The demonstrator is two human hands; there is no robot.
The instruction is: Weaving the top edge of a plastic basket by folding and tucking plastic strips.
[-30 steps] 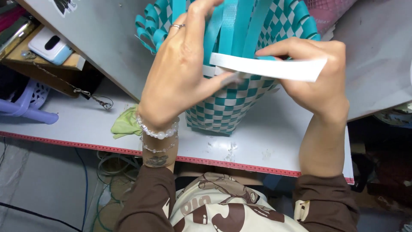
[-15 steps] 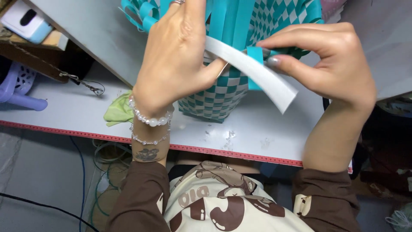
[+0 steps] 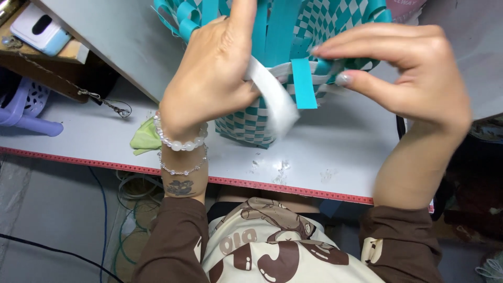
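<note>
Head view: white strip (image 3: 272, 99) between left hand (image 3: 209, 78) and right hand (image 3: 414, 73), against woven basket (image 3: 246, 126)

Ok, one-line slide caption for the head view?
Left hand grips a white strip while right hand pinches a teal-and-white woven basket on a grey table.

Teal-and-white woven basket (image 3: 251, 123) on table; white strip (image 3: 272, 99) (blurred) hanging loose.
</note>
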